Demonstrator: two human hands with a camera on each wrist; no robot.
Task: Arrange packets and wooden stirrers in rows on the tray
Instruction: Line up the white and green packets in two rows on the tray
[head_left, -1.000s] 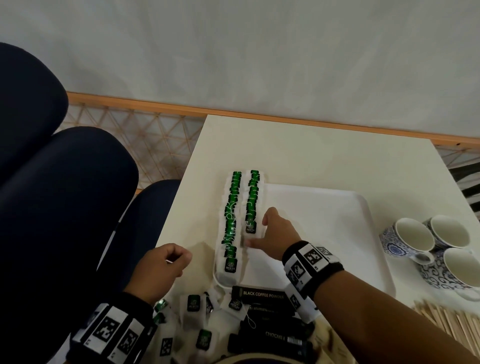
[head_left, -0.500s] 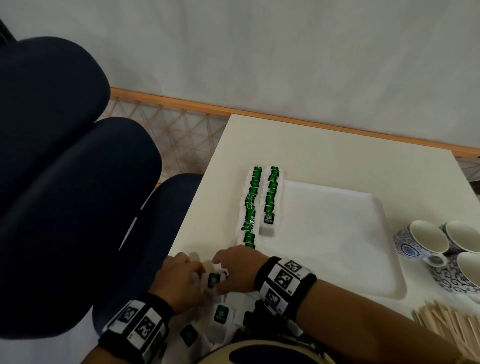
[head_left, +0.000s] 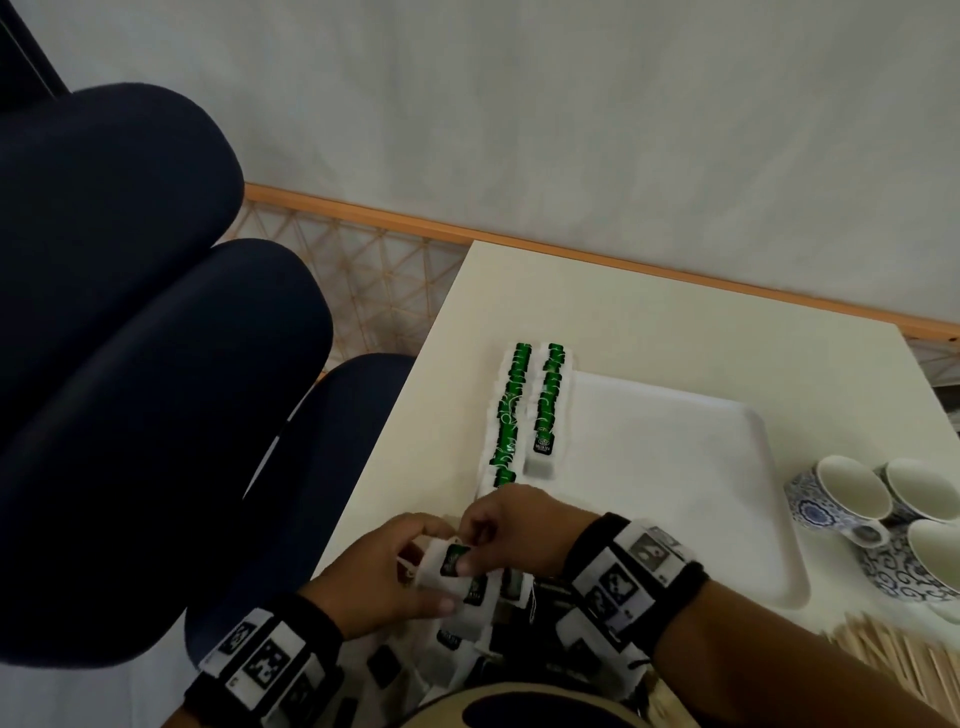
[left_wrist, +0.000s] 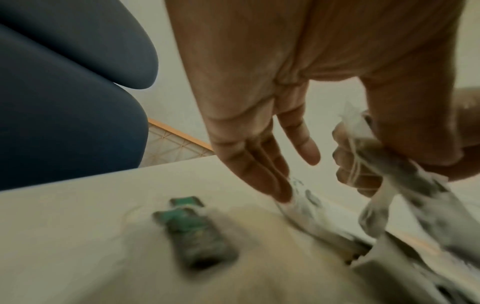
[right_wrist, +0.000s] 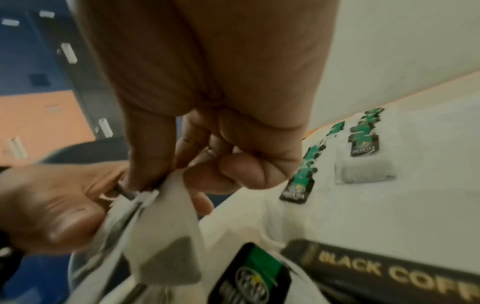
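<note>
- Right hand (head_left: 519, 530) and left hand (head_left: 379, 577) both pinch one tea bag (head_left: 447, 564) just before the tray (head_left: 675, 467).
- Risk: its string (seemingly tangled) could drag neighbouring packets (head_left: 467, 623) along.

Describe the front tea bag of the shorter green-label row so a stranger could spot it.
Start at the white tray on the table. Two rows of tea bags run along its left edge; take the right, shorter row. The front tea bag ends it nearest the hands, the only one whose white pouch shows uncovered below its label.

Probably an office: padded blue chairs (head_left: 156, 364) beside a white table (head_left: 623, 322).
</note>
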